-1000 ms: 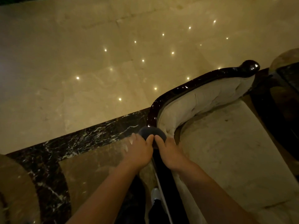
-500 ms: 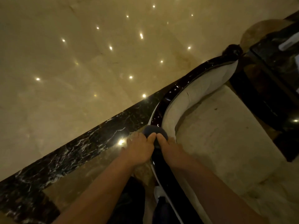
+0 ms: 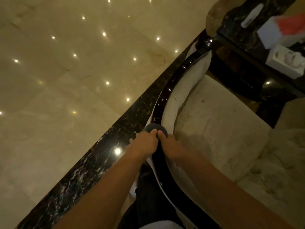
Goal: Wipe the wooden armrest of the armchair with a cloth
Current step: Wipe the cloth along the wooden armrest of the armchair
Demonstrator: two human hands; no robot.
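Note:
The armchair's dark glossy wooden armrest [image 3: 171,83] curves from the lower middle up to a rounded knob at the upper right. A dark grey cloth [image 3: 155,127] is bunched on the armrest's top, about midway along. My left hand [image 3: 143,144] and my right hand [image 3: 171,146] press on the cloth side by side, thumbs touching, one on each side of the wood. Most of the cloth is hidden under my fingers.
The cream seat cushion [image 3: 214,129] and padded arm lining lie right of the armrest. A dark marble side table [image 3: 247,52] with white boxes [image 3: 285,61] stands at the upper right. Polished beige floor [image 3: 66,80] with a black marble border [image 3: 102,146] spreads left.
My view has swung right and tilted, bringing the side table and its boxes into sight. Both hands stay pressed on the cloth at about the same spot on the armrest.

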